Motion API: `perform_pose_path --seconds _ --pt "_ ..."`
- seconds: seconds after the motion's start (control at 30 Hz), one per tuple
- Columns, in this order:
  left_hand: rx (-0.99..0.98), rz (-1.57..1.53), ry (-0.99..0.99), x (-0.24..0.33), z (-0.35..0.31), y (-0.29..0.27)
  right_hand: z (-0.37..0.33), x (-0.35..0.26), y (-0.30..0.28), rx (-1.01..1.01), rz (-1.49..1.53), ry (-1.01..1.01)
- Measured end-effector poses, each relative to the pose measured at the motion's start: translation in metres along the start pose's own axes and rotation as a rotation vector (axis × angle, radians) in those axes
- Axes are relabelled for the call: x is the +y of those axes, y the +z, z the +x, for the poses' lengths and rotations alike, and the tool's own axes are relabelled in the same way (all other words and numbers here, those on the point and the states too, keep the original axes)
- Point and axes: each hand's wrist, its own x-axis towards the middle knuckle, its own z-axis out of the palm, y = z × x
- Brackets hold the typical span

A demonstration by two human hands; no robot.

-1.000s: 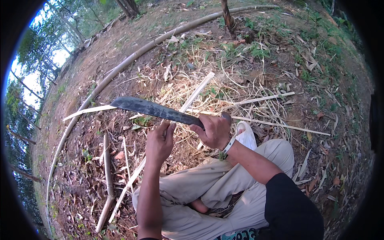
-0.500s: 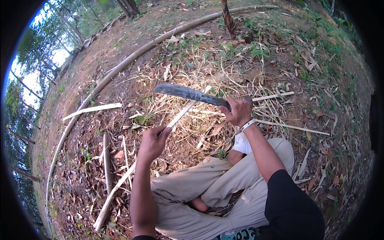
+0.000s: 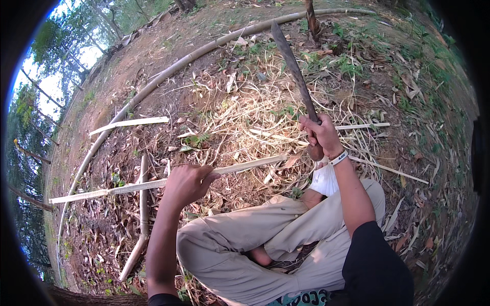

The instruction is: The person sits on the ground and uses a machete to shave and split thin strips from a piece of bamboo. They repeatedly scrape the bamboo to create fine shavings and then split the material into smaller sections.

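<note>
My left hand (image 3: 190, 183) is closed round a long pale bamboo strip (image 3: 250, 164). The strip runs nearly level, its left end far out over the leaves and its right end above the shavings. In my right hand (image 3: 322, 134) is the handle of a machete (image 3: 296, 70). Its dark blade points up and away, slightly left, apart from the strip. Below my right hand, a foot with a white covering (image 3: 324, 179) rests at my crossed legs.
Curly pale shavings (image 3: 260, 109) are heaped ahead of me. A long bamboo pole (image 3: 176, 66) arcs across the ground behind them. A split piece (image 3: 132, 122) lies at left, a short stick (image 3: 144, 204) nearer, thin strips (image 3: 388, 169) at right. A thin trunk (image 3: 311, 20) stands beyond.
The machete has swung from lying leftward across the strip to pointing up and away. The strip has turned from slanting to nearly level, and my left hand has tilted with it.
</note>
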Motion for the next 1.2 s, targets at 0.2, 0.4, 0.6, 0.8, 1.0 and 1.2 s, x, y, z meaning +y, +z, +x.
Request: perform_pose_path --seconds 0.2,0.4,0.6,0.8,1.0,1.2 --pt "-0.225 0.099 0.184 0.014 0.05 -0.042 -0.008 0.023 0.023 -0.347 -0.088 0.112" --pt "-0.364 0.168 0.151 0.032 0.095 -0.078 -0.017 0.034 0.032 -0.583 0.04 0.07" --pt "0.464 0.235 0.238 0.038 0.09 -0.058 -0.027 0.018 0.033 -0.566 0.164 0.108" --pt "0.318 -1.297 -0.511 0.084 0.05 0.068 -0.03 0.033 0.044 -0.355 0.18 0.074" --pt "0.221 -1.604 -0.272 0.108 0.049 0.113 -0.049 0.062 0.063 -0.346 0.135 0.12" --pt "0.337 -1.462 -0.369 0.092 0.037 0.116 -0.047 0.056 0.071 -0.293 -0.181 0.037"
